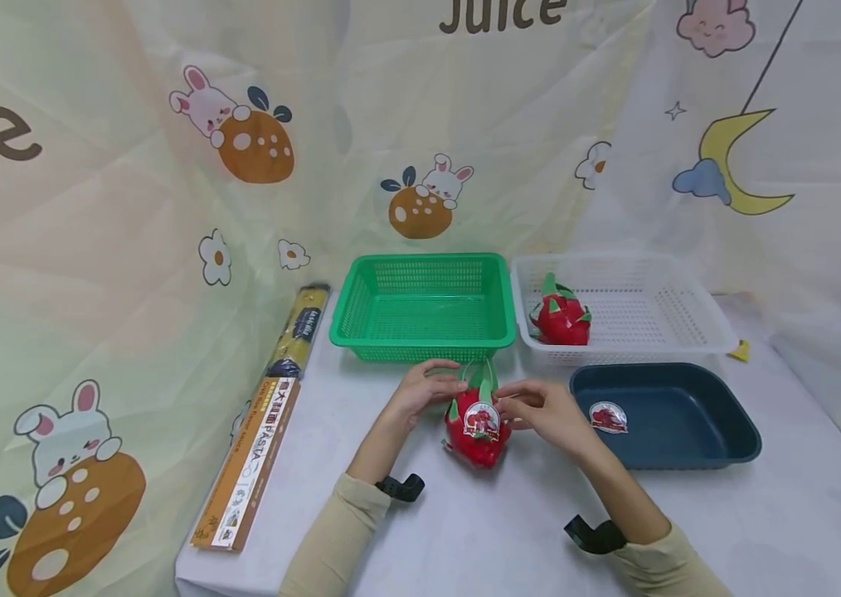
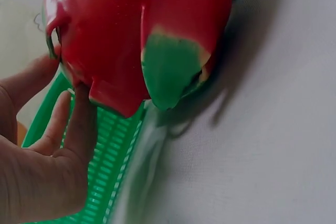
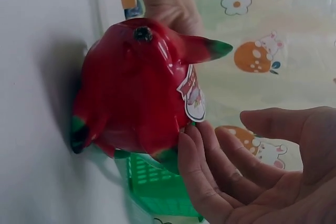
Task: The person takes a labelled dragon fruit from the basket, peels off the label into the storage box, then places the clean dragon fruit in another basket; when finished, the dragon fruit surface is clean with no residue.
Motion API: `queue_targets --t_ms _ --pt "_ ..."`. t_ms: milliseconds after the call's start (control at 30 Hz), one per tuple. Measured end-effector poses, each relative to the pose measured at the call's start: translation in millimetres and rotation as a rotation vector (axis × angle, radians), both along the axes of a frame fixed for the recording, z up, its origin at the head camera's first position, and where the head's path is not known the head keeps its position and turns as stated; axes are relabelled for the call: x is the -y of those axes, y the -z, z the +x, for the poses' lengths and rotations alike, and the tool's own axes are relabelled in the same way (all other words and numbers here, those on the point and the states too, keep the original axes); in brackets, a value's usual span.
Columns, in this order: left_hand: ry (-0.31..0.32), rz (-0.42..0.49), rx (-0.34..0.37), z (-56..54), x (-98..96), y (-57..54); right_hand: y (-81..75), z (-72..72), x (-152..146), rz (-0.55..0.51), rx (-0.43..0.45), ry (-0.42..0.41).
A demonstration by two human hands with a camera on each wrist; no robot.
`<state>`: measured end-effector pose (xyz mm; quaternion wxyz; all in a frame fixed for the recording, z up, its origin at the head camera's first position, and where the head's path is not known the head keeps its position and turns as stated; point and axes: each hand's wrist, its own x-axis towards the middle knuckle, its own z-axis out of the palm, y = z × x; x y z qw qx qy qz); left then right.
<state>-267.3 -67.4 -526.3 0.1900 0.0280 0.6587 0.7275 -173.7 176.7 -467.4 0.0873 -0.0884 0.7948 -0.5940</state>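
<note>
A red dragon fruit [image 1: 476,439] with green-tipped scales lies on the white cloth, its leafy end toward the green basket. A round white-and-red sticker [image 1: 482,421] is on its upper face. My left hand [image 1: 420,396] touches its left side near the leaves; in the left wrist view the fingers [image 2: 79,124] lie against the red skin. From the right, my right hand [image 1: 543,410] meets the fruit beside the sticker. The right wrist view shows its fingertips [image 3: 188,150] touching the skin, the thumb [image 3: 273,123] standing apart. Nothing shows as pinched.
Behind stand a green basket [image 1: 424,342] and a white basket [image 1: 652,344] holding another dragon fruit [image 1: 564,322]. A dark blue tray [image 1: 682,452] with a sticker [image 1: 609,417] in it sits right. Left lie a pasta box [image 1: 245,464] and a yellow packet [image 1: 297,332].
</note>
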Motion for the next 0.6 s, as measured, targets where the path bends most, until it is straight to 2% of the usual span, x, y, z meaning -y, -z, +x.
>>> queue_targets --t_ms 167,600 --pt "-0.018 0.029 -0.018 1.6 3.8 -0.6 -0.3 -1.2 2.3 -0.034 0.028 -0.025" --pt "-0.048 0.06 0.0 3.4 9.4 3.1 4.3 -1.3 6.5 -0.111 0.11 0.027"
